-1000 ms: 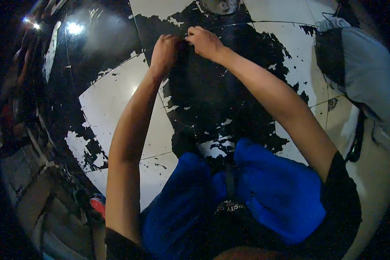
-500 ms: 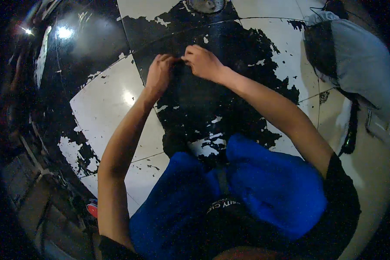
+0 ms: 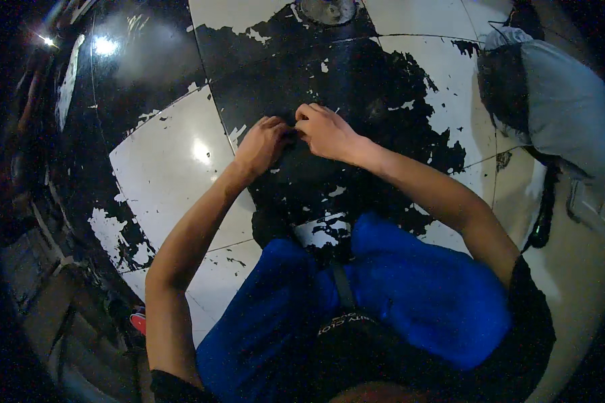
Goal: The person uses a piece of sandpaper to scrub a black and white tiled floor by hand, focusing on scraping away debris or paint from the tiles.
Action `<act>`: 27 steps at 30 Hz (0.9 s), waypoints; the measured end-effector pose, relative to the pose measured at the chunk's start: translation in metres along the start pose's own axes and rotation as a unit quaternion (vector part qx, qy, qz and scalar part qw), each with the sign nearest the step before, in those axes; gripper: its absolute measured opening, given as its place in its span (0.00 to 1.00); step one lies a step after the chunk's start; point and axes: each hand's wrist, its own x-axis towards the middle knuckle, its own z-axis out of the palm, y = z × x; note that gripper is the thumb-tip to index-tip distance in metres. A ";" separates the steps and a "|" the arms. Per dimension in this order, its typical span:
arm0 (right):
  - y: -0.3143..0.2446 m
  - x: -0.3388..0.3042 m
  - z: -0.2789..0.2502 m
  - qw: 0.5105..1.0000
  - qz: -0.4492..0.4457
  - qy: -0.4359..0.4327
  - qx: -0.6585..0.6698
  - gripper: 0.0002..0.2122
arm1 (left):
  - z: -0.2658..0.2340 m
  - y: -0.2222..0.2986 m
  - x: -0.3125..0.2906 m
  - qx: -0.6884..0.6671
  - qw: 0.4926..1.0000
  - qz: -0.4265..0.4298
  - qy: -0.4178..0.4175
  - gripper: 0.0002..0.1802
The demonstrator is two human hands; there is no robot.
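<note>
My left hand [image 3: 265, 142] and my right hand [image 3: 326, 132] are close together in front of my lap, fingertips almost meeting. The fingers of both are curled into a pinch. Whatever lies between them is dark or too small to make out against the black below. Beneath and nearer than the hands is a very dark patch [image 3: 309, 171]; I cannot tell whether it is dark cloth or part of the floor.
The floor [image 3: 165, 154] is pale tile with ragged black patches. Farther off lies a round grey metal disc [image 3: 327, 10]. A grey and black bundle [image 3: 561, 94] is at the right, with a dark strap [image 3: 544, 208] below it. A red object [image 3: 138, 321] shows at the lower left.
Both hands have come nearer to my lap and slightly to the right, still side by side with fingers pinched.
</note>
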 end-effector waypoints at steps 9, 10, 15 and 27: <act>0.002 -0.002 -0.004 0.997 0.059 -0.037 -0.018 0.16 | -0.010 0.000 0.007 -0.062 0.998 -0.018 -0.010 0.14; 0.002 -0.003 -0.006 0.998 0.050 -0.028 -0.023 0.16 | -0.011 -0.001 0.007 -0.057 0.998 -0.017 -0.003 0.14; 0.007 -0.004 -0.005 0.998 0.001 0.042 -0.041 0.17 | -0.020 0.004 0.006 -0.025 0.998 -0.053 0.027 0.14; 0.010 -0.012 -0.022 0.994 0.037 -0.008 0.104 0.19 | -0.007 0.001 -0.006 -0.035 0.997 -0.072 0.013 0.13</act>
